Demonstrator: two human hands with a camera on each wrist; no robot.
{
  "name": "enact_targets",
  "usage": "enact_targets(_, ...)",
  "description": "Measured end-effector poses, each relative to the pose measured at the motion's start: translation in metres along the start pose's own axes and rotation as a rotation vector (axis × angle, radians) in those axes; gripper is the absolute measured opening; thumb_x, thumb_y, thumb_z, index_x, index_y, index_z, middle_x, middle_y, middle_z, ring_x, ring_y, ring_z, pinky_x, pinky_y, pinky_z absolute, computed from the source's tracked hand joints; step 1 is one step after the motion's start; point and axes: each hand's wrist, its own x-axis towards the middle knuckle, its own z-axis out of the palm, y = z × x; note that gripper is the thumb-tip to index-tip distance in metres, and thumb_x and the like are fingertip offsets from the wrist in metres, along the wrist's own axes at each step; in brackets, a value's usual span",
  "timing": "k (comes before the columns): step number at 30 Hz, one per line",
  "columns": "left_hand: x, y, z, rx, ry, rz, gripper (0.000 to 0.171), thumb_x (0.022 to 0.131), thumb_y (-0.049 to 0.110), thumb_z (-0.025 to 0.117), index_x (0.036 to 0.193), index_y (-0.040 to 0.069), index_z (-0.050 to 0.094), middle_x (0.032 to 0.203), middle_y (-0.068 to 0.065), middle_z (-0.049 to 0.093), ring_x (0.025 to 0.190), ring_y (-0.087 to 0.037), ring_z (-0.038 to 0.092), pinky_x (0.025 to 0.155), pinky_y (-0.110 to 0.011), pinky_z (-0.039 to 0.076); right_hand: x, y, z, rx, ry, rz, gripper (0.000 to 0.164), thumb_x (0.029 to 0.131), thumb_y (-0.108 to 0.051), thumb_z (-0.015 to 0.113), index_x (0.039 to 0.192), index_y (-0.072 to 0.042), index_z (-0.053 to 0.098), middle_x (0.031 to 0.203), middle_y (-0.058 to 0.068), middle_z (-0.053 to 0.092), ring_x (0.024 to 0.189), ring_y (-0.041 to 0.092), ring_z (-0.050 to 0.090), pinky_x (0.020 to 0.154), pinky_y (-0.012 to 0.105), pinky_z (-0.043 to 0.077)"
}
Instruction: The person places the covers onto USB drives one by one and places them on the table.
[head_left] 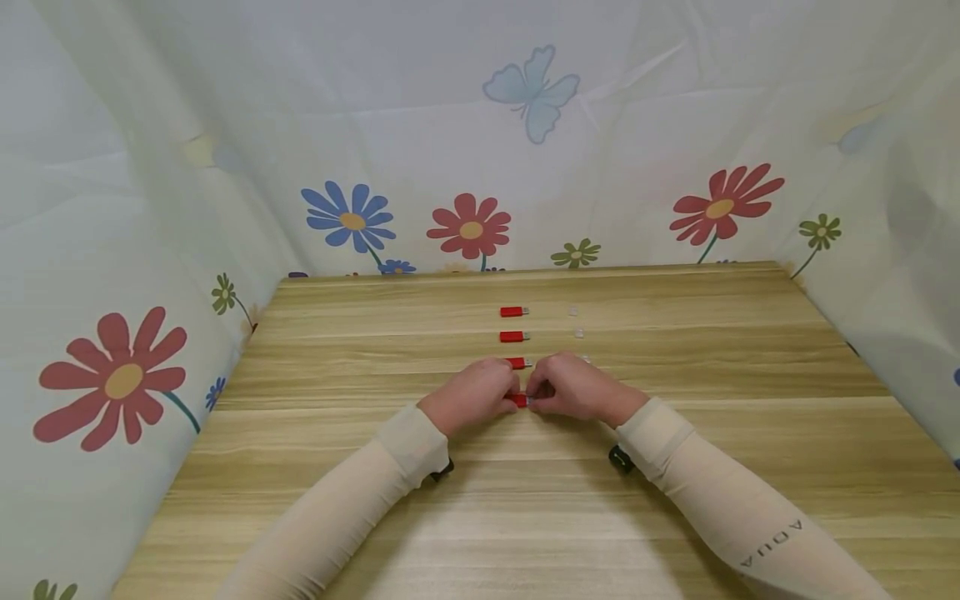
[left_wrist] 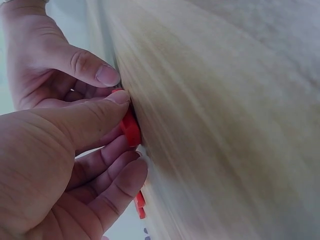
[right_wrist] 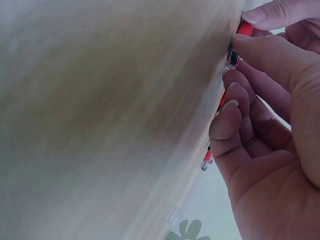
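Note:
A red USB stick point(head_left: 517, 401) lies low over the table between the two hands, its plug end toward the right. My left hand point(head_left: 476, 396) pinches its red body point(left_wrist: 131, 129) between thumb and fingers. At the plug end, the thumb and forefinger of my right hand point(head_left: 577, 387) pinch a small clear cap point(right_wrist: 232, 59), which sits around the metal plug in the right wrist view. The fingertips of both hands nearly meet and hide part of the stick.
Beyond the hands, three more red USB sticks lie in a column: a far one point(head_left: 513, 312), a middle one point(head_left: 513, 337) and a near one point(head_left: 517, 363). Clear caps lie right of them, including a far cap point(head_left: 573, 311). A flowered curtain point(head_left: 630, 167) borders the wooden table point(head_left: 337, 333).

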Motion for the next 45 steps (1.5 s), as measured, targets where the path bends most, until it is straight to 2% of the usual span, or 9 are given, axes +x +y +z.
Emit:
enact_targets(8, 0.001, -0.001, 0.0, -0.015, -0.018, -0.014, 0.015, 0.093, 0.026, 0.077, 0.083, 0.015, 0.073, 0.072, 0.007, 0.063, 0.072, -0.01, 0.052, 0.068, -0.022, 0.042, 0.0, 0.0, 0.003, 0.005, 0.006, 0.012, 0.005, 0.086, -0.012, 0.082, 0.09, -0.01, 0.079, 0.082, -0.007, 0.071, 0.074, 0.004, 0.061, 0.07, 0.02, 0.053)
enact_targets(15, 0.0, -0.003, 0.001, -0.019, -0.023, -0.015, 0.014, 0.093, 0.026, 0.077, 0.084, 0.015, 0.074, 0.072, 0.008, 0.063, 0.072, -0.01, 0.052, 0.068, -0.022, 0.042, 0.001, 0.0, 0.004, 0.007, 0.011, 0.005, 0.004, 0.087, -0.011, 0.08, 0.09, -0.008, 0.079, 0.083, -0.004, 0.072, 0.075, 0.008, 0.063, 0.069, 0.021, 0.053)
enact_targets(19, -0.001, -0.005, -0.002, -0.047, -0.03, -0.016, 0.021, 0.092, 0.03, 0.078, 0.078, 0.017, 0.07, 0.066, 0.009, 0.055, 0.066, -0.009, 0.048, 0.063, -0.021, 0.039, 0.0, 0.001, 0.003, 0.005, 0.032, 0.025, 0.007, 0.087, -0.013, 0.081, 0.092, -0.009, 0.078, 0.085, -0.003, 0.072, 0.076, 0.009, 0.063, 0.07, 0.022, 0.053)
enact_targets(25, 0.005, -0.009, -0.015, -0.091, -0.01, -0.084, 0.031, 0.093, 0.038, 0.076, 0.074, 0.015, 0.066, 0.059, 0.005, 0.045, 0.054, -0.01, 0.041, 0.053, -0.022, 0.032, -0.001, 0.003, -0.009, -0.011, 0.082, 0.034, 0.015, 0.087, -0.016, 0.081, 0.096, -0.005, 0.079, 0.091, 0.004, 0.073, 0.078, 0.012, 0.064, 0.072, 0.026, 0.055)
enact_targets(28, 0.01, -0.01, -0.022, -0.056, 0.019, -0.098, 0.023, 0.095, 0.032, 0.074, 0.083, 0.013, 0.071, 0.066, 0.004, 0.054, 0.059, -0.012, 0.047, 0.056, -0.021, 0.038, 0.0, 0.007, -0.017, -0.031, 0.095, 0.054, 0.017, 0.087, -0.017, 0.081, 0.099, -0.005, 0.079, 0.093, 0.006, 0.074, 0.079, 0.014, 0.064, 0.074, 0.029, 0.057)
enact_targets(31, 0.015, -0.012, -0.027, -0.003, 0.027, -0.11, 0.019, 0.095, 0.029, 0.074, 0.096, 0.011, 0.075, 0.081, 0.002, 0.065, 0.072, -0.014, 0.055, 0.067, -0.021, 0.048, 0.001, 0.014, -0.025, -0.069, 0.113, 0.079, 0.017, 0.087, -0.018, 0.081, 0.1, -0.006, 0.079, 0.095, 0.006, 0.075, 0.08, 0.015, 0.064, 0.075, 0.031, 0.057)
enact_targets(35, 0.02, -0.016, -0.03, 0.039, 0.013, -0.131, 0.025, 0.095, 0.029, 0.074, 0.111, 0.009, 0.076, 0.101, -0.002, 0.07, 0.086, -0.015, 0.06, 0.082, -0.025, 0.056, -0.001, 0.025, -0.036, -0.133, 0.144, 0.088, 0.018, 0.086, -0.016, 0.082, 0.098, -0.004, 0.079, 0.093, 0.008, 0.074, 0.079, 0.017, 0.064, 0.075, 0.035, 0.057)
enact_targets(42, 0.029, -0.024, -0.029, 0.05, 0.01, -0.139, 0.028, 0.097, 0.028, 0.072, 0.116, 0.008, 0.075, 0.107, -0.004, 0.069, 0.091, -0.016, 0.062, 0.09, -0.028, 0.057, -0.004, 0.044, -0.048, -0.204, 0.15, 0.146, 0.018, 0.086, -0.014, 0.081, 0.099, -0.001, 0.078, 0.092, 0.008, 0.074, 0.08, 0.019, 0.065, 0.077, 0.039, 0.058)
enact_targets(45, 0.033, -0.028, -0.027, 0.042, 0.008, -0.13, 0.024, 0.097, 0.027, 0.071, 0.112, 0.008, 0.076, 0.103, -0.004, 0.069, 0.088, -0.017, 0.06, 0.086, -0.028, 0.056, -0.005, 0.05, -0.051, -0.191, 0.138, 0.176, 0.019, 0.086, -0.014, 0.08, 0.1, -0.001, 0.078, 0.094, 0.01, 0.075, 0.083, 0.022, 0.068, 0.08, 0.041, 0.059)
